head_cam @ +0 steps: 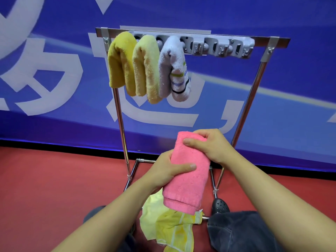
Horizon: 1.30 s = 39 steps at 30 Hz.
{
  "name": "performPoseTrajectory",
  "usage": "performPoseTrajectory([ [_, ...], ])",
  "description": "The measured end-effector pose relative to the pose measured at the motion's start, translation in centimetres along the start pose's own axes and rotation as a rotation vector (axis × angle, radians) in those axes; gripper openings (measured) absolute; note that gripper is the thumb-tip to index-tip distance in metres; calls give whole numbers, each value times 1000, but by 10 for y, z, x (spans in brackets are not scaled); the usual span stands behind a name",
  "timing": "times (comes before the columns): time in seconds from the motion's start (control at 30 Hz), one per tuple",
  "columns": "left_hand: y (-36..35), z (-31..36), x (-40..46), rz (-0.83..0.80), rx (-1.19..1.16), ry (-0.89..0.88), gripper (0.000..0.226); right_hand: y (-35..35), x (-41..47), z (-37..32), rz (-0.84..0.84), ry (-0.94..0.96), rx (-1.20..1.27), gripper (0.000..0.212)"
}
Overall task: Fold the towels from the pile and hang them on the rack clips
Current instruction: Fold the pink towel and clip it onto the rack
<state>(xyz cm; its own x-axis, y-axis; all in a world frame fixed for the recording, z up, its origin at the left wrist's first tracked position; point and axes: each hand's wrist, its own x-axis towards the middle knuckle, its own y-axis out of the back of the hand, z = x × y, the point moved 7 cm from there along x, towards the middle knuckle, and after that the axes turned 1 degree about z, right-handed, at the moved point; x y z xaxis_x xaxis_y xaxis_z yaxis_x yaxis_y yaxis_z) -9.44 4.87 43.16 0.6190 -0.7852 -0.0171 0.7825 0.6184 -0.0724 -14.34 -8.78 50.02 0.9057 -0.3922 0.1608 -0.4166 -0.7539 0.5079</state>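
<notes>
Fingers of both hands were curled round the folded pink towel (187, 171), held upright in front of the metal rack (254, 88): the left hand (167, 171) gripped its middle, thumb across the front, while the right hand (209, 144) clasped its top end. Below lay a pale yellow towel (171, 228) on the red floor (54, 179). A mustard towel (121, 62), a light yellow towel (147, 68) and a white striped towel (174, 70) hung from the clips (218, 47).
</notes>
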Motion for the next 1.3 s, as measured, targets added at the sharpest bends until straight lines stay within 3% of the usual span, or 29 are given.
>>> performPoseTrajectory([
  [0.1,-8,-6,-6,-23,99,-9,39,13,3,2,136,-16,108,22],
  [0.23,-15,-1,-5,-114,197,-16,49,20,2,6,143,-29,152,20],
  [0.4,-21,9,-1,-170,12,47,37,22,2,7,45,-43,220,15],
  [0.5,-15,6,12,-23,23,36,33,27,9,11,156,-27,138,26],
  [0.63,5,8,29,352,224,-42,25,37,2,9,419,-28,53,37],
  [0.73,8,25,33,549,338,-111,19,19,-1,12,336,-100,47,35],
  [0.8,-3,38,35,507,358,-162,4,3,-1,13,243,-127,112,36],
  [0.87,-21,49,37,348,325,-200,7,-1,1,10,222,-71,164,26],
  [0.93,-35,55,40,176,216,-239,29,6,1,4,259,15,275,13],
  [1.0,-38,60,45,104,93,-257,47,18,2,0,306,76,318,13],
  [1.13,-34,77,57,264,91,-288,28,39,9,-8,391,126,291,13],
  [1.3,-30,110,68,582,377,-410,35,59,26,-29,484,190,242,14],
])
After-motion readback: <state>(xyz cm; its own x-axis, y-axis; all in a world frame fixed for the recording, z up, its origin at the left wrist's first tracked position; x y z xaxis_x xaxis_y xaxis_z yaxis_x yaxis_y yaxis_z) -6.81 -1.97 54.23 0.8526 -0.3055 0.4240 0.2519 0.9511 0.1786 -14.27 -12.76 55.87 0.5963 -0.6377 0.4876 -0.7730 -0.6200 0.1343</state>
